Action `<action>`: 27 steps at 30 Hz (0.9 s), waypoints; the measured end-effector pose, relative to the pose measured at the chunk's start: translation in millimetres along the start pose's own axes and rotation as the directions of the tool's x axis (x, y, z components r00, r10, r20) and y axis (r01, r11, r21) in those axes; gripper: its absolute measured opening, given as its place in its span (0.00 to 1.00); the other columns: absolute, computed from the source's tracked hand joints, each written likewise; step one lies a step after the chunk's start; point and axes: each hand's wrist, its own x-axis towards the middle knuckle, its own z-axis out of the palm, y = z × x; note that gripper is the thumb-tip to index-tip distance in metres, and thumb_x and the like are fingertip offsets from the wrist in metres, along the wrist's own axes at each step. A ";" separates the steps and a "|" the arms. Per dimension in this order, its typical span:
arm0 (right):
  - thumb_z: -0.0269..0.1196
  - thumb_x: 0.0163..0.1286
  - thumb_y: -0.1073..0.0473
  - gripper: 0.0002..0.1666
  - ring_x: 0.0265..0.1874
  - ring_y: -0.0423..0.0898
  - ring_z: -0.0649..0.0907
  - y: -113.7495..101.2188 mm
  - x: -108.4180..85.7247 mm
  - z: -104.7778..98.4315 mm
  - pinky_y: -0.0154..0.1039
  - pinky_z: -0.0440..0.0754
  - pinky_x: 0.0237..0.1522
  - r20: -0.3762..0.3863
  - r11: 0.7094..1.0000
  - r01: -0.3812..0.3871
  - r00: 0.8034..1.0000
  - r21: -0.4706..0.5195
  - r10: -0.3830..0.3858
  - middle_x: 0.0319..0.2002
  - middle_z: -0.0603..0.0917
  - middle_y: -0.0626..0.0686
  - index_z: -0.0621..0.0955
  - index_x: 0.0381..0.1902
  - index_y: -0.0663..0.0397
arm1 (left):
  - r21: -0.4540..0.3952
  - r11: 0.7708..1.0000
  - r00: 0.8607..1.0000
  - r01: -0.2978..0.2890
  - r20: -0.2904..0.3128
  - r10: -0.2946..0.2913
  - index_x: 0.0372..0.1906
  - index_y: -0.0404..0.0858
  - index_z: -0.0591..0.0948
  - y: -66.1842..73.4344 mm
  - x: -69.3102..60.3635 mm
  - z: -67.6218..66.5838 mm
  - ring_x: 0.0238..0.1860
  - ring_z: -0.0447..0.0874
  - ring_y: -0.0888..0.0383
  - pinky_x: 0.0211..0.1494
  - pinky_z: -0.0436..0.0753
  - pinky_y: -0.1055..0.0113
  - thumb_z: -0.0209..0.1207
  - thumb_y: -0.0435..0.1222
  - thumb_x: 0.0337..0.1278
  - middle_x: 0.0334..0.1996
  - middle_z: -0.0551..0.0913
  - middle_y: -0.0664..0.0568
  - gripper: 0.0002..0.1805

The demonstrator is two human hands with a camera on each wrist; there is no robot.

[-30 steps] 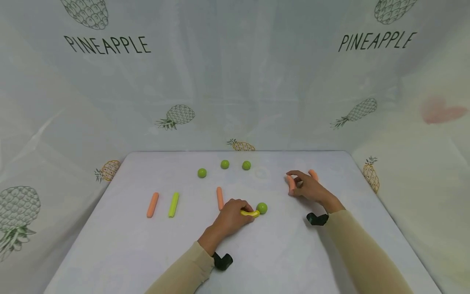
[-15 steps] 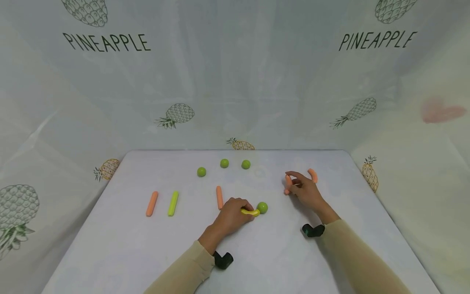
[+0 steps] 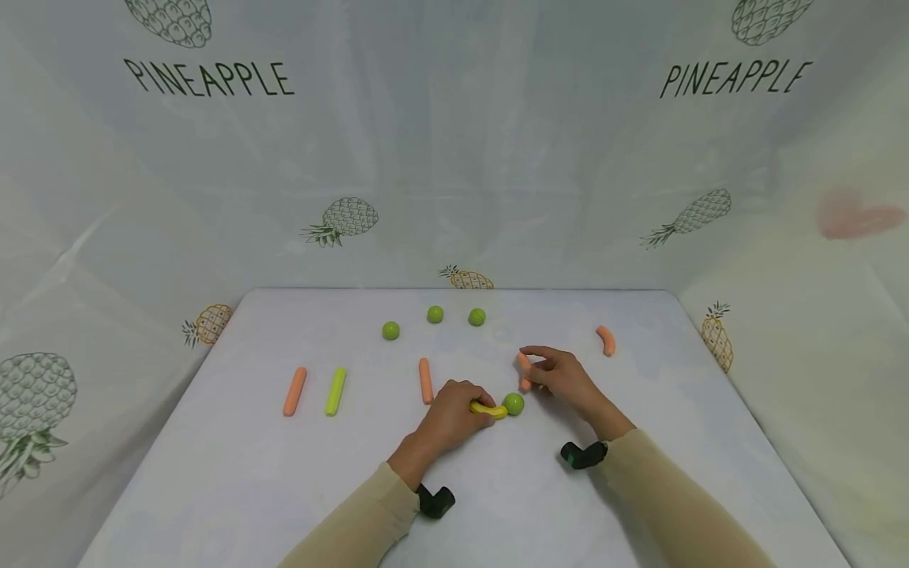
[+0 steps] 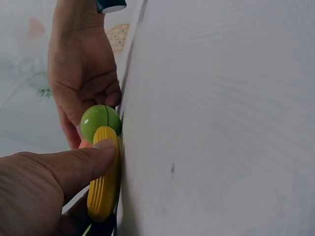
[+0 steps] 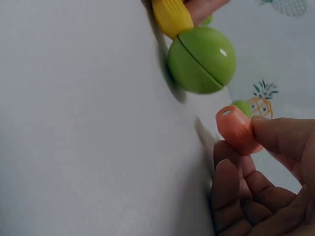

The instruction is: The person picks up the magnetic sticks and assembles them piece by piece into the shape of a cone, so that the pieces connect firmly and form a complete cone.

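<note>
My left hand pinches a curved yellow piece, whose right end touches a green ball. In the left wrist view the thumb presses on the ridged yellow piece beside the ball. Just up and right of that ball, my right hand holds a curved orange piece between thumb and fingers. The right wrist view shows this orange piece apart from the green ball, its holed end facing the camera.
Three green balls lie near the table's back edge. Two straight orange sticks and a yellow-green stick lie on the left and middle. Another curved orange piece lies at the back right.
My right hand has moved left and slightly nearer with the curved orange piece, away from the other curved orange one. The left hand, yellow piece and touching ball have shifted slightly right.
</note>
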 end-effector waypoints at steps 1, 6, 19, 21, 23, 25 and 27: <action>0.67 0.74 0.56 0.30 0.32 0.46 0.83 -1.4 -0.8 1.4 0.38 0.81 0.35 0.010 1.000 -0.002 1.000 -0.004 0.002 0.39 0.89 0.56 0.79 0.72 0.50 | 0.004 1.000 1.000 0.002 -0.001 -0.002 0.43 0.47 0.92 0.3 0.1 0.4 0.46 0.75 0.60 0.47 0.77 0.68 0.75 0.39 0.61 0.42 0.88 0.60 0.07; 0.68 0.75 0.57 0.29 0.31 0.45 0.83 -4.5 -2.2 6.8 0.38 0.81 0.34 0.039 1.000 -0.022 0.999 -0.005 0.022 0.36 0.90 0.53 0.78 0.72 0.51 | 0.009 1.000 1.000 0.005 -0.003 -0.005 0.43 0.47 0.92 1.5 0.1 1.5 0.47 0.75 0.59 0.48 0.77 0.68 0.75 0.39 0.61 0.42 0.88 0.59 0.07; 0.67 0.75 0.56 0.26 0.30 0.45 0.82 -6.2 -6.9 10.6 0.38 0.81 0.34 0.014 1.000 -0.016 1.000 -0.002 0.017 0.31 0.89 0.52 0.81 0.67 0.55 | 0.008 1.000 1.000 -0.007 0.001 0.007 0.44 0.48 0.91 7.1 -0.6 8.6 0.44 0.76 0.61 0.47 0.77 0.67 0.76 0.40 0.59 0.40 0.87 0.61 0.09; 0.66 0.74 0.58 0.23 0.29 0.45 0.83 -5.3 -6.8 12.6 0.38 0.81 0.34 -0.013 1.000 -0.007 1.000 -0.003 0.007 0.32 0.90 0.53 0.82 0.64 0.58 | 0.007 1.000 1.000 -0.008 0.004 0.008 0.45 0.48 0.90 8.0 -0.7 12.5 0.43 0.75 0.62 0.47 0.77 0.68 0.76 0.41 0.59 0.40 0.87 0.62 0.10; 0.66 0.74 0.58 0.20 0.29 0.44 0.84 -4.1 -5.2 14.8 0.38 0.82 0.34 -0.047 1.000 0.002 0.999 -0.015 -0.002 0.34 0.91 0.53 0.83 0.60 0.59 | 0.003 1.000 1.000 -0.007 0.003 0.007 0.47 0.48 0.90 9.4 -1.2 16.0 0.42 0.75 0.63 0.46 0.77 0.68 0.76 0.40 0.59 0.39 0.86 0.63 0.11; 0.67 0.74 0.58 0.16 0.29 0.44 0.84 -4.1 -4.2 17.3 0.37 0.82 0.33 -0.079 0.999 0.017 0.997 -0.046 -0.021 0.35 0.91 0.53 0.84 0.56 0.60 | 0.008 1.000 1.000 -0.007 0.001 0.007 0.48 0.48 0.90 11.6 -2.2 19.0 0.41 0.75 0.64 0.45 0.77 0.68 0.75 0.38 0.59 0.39 0.87 0.63 0.12; 0.68 0.73 0.57 0.13 0.28 0.43 0.83 -4.5 -3.3 19.5 0.37 0.82 0.31 -0.110 0.995 0.030 0.993 -0.093 -0.041 0.36 0.91 0.53 0.85 0.51 0.59 | 0.025 1.000 1.000 -0.008 0.000 0.008 0.49 0.47 0.91 15.5 -3.7 20.9 0.41 0.76 0.64 0.46 0.77 0.69 0.74 0.36 0.59 0.39 0.87 0.63 0.12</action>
